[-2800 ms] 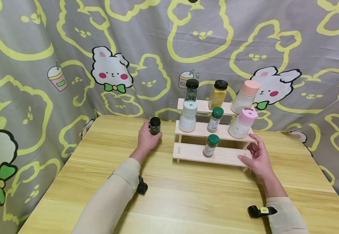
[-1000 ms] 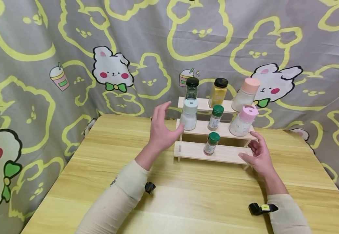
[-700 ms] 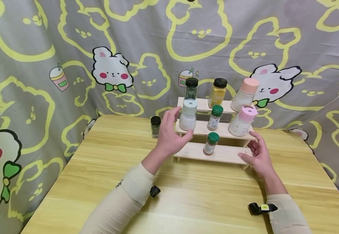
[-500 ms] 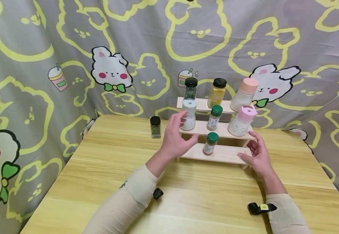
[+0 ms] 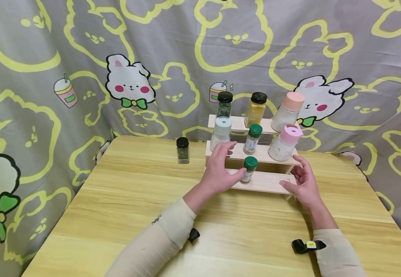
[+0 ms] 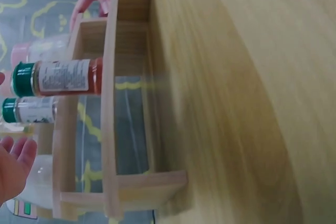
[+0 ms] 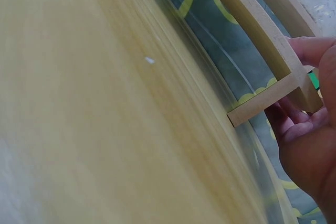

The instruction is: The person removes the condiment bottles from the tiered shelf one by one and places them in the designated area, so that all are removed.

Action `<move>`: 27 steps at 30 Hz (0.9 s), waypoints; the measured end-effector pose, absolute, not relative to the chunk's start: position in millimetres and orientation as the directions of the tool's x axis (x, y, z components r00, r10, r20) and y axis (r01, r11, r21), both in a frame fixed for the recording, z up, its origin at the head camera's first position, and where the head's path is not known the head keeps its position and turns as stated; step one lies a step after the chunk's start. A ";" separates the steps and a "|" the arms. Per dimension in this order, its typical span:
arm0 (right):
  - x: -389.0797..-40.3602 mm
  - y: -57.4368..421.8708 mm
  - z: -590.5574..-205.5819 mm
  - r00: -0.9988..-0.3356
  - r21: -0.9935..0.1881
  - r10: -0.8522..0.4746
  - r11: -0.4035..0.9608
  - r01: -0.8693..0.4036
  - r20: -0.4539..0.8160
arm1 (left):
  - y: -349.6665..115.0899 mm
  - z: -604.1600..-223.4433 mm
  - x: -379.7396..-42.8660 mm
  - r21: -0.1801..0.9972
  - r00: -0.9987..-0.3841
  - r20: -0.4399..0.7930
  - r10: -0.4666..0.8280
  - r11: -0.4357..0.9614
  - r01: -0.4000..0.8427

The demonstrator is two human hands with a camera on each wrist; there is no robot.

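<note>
My left hand (image 5: 221,171), fingers spread, is beside a green-capped spice jar (image 5: 250,169) on the bottom tier of a three-tier wooden rack (image 5: 271,182). Its thumb overlaps the jar's edge in the head view; contact cannot be told. The left wrist view shows that jar (image 6: 64,77) upright with reddish contents and the fingertips (image 6: 27,153) apart from it. At the rack's right end, my right hand (image 5: 304,184) grips the bottom tier, thumb on top. In the right wrist view, the hand (image 7: 310,150) is around the rack's corner.
The middle tier bears a pale-capped jar (image 5: 222,132), another green-capped jar (image 5: 253,139) and a pink-capped jar (image 5: 285,144). Above stand a dark jar (image 5: 224,104), a yellow jar (image 5: 256,110) and a peach-capped jar (image 5: 288,112). A black-capped jar (image 5: 183,151) stands on the table, left.
My left hand has let go of the black-capped jar on the table and moved right, past the rack's left end, to the lower green-capped jar. The right hand keeps its grip on the rack.
</note>
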State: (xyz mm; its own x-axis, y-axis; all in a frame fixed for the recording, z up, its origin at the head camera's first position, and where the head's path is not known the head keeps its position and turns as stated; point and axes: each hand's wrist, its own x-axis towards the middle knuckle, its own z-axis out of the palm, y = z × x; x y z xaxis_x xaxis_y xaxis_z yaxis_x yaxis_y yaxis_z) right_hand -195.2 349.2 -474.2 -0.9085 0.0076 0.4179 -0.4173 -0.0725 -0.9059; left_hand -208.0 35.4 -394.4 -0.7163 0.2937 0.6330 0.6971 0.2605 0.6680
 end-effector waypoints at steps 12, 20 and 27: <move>-193.3 348.4 -472.3 -0.912 -0.910 0.005 -0.061 -0.409 0.410 | 53.8 -410.3 -204.6 0.720 -0.771 0.544 0.330 0.289 0.631; -193.5 348.3 -472.2 -0.913 -0.912 0.014 -0.050 -0.408 0.408 | 59.7 -417.9 -204.8 0.700 -0.762 0.551 0.342 0.308 0.644; -193.9 348.3 -473.4 -0.913 -0.911 0.010 -0.064 -0.408 0.409 | 62.5 -424.0 -204.9 0.705 -0.770 0.533 0.350 0.320 0.633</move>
State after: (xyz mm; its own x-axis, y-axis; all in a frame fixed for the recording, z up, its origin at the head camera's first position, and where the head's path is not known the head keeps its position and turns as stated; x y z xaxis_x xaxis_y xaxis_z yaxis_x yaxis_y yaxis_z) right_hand -193.9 348.3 -473.4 -0.9127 0.0095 0.4086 -0.4083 -0.0644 -0.9106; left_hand -204.9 62.5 -424.0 -0.7703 0.3495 0.5333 0.6331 0.3199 0.7049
